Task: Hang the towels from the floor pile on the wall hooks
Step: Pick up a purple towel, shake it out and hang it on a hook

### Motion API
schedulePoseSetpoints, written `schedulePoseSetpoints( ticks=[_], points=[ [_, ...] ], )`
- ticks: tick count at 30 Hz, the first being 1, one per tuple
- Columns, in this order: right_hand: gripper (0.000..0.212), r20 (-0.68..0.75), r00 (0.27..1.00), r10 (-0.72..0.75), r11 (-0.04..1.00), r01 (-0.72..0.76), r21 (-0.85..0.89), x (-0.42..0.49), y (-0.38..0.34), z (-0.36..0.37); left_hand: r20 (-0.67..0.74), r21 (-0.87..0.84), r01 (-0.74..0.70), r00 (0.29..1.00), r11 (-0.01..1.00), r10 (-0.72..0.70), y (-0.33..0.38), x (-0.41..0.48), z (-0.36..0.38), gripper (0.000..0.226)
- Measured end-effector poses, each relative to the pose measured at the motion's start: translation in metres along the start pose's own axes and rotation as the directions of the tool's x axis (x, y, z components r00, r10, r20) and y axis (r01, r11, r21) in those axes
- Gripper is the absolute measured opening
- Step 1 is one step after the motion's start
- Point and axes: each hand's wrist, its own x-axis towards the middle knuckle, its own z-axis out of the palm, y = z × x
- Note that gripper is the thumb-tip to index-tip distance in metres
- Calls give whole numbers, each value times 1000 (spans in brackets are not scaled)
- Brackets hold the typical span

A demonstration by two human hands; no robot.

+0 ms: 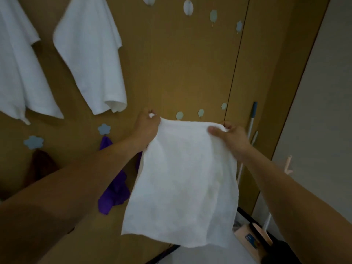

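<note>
A white towel [182,180] hangs spread out in front of the brown wall, held by its two top corners. My left hand [147,126] grips the left corner and my right hand [231,137] pinches the right corner. Small blue hexagon hooks [179,115] sit on the wall just above the towel's top edge, between my hands. Two white towels [91,54] hang from hooks at the upper left. The floor pile is out of view.
A purple cloth [114,193] hangs from a blue flower hook [104,129], and a brown cloth [41,164] hangs under another flower hook. More bare hooks [213,15] dot the upper wall. A mop handle [252,119] leans at the right; boxes lie at the lower right.
</note>
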Motion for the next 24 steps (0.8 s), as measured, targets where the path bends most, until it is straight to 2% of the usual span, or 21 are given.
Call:
schedulePoseSetpoints(
  ticks=[2,5,7,9,12,15,17,20,22,24],
  points=[
    [29,-26,999,-27,999,26,-31,24,4,6,89,11,40,995,999,-40,5,10,6,9],
    [25,-29,998,-59,998,58,-20,59,11,10,288,115,74,952,991,-105,13,22,11,42],
    [24,-6,996,-93,995,93,42,78,14,13,303,249,27,947,968,-104,16,28,16,51],
    [26,18,992,-126,988,124,92,95,13,17,229,289,30,968,957,-99,18,38,19,43],
    [35,90,978,-190,973,176,150,123,2,21,112,199,48,991,979,-71,28,56,22,28],
    [25,174,956,-238,950,192,247,152,-15,23,-88,143,51,995,988,-39,37,77,22,44],
    [18,199,946,-254,937,190,294,172,-29,29,-180,180,28,984,983,5,45,94,21,52],
    [24,135,944,-300,914,243,326,204,-52,43,-265,331,-48,954,942,141,62,124,23,54],
    [32,38,940,-339,900,313,303,225,-69,55,-283,441,-105,926,891,250,75,144,24,52],
    [33,-63,927,-371,890,374,261,245,-87,68,-283,544,-154,892,825,353,86,165,24,48]
  ],
)
